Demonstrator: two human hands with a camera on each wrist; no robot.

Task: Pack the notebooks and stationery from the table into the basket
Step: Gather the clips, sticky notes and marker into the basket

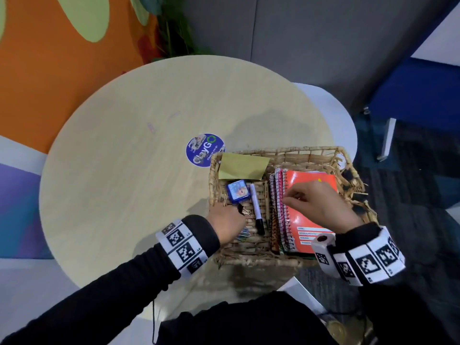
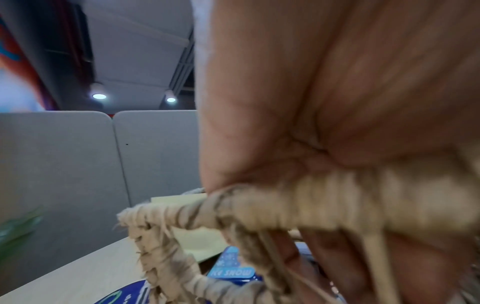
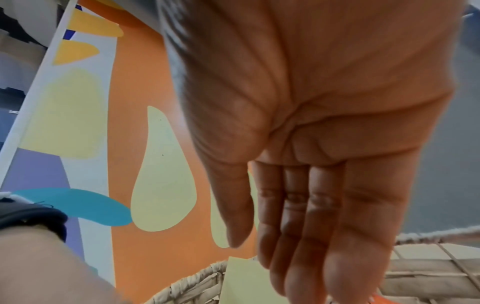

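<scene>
A wicker basket point(image 1: 286, 151) stands on the right of a round pale table point(image 1: 124, 170). Its left part holds a yellow sticky pad point(image 1: 241, 166), a small blue box point(image 1: 237, 191), a white marker point(image 1: 256, 207), a black binder clip point(image 1: 241, 209) and paper clips point(image 1: 243, 235). Spiral notebooks point(image 1: 277, 195) lie in the right part, an orange one point(image 1: 311, 180) on top. My left hand point(image 1: 231, 220) reaches over the left rim point(image 2: 311, 201), fingers pointing down beside the clips, tips hidden. My right hand point(image 1: 298, 199) hovers flat over the orange notebook, fingers point(image 3: 298, 205) straight and touching the spiral bindings.
A round blue sticker point(image 1: 202, 150) lies on the table just left of the basket's far corner. A white rounded seat point(image 1: 343, 125) stands behind the basket. A plant point(image 1: 174, 26) and grey partitions are at the back. A white sheet point(image 1: 298, 292) shows near my lap.
</scene>
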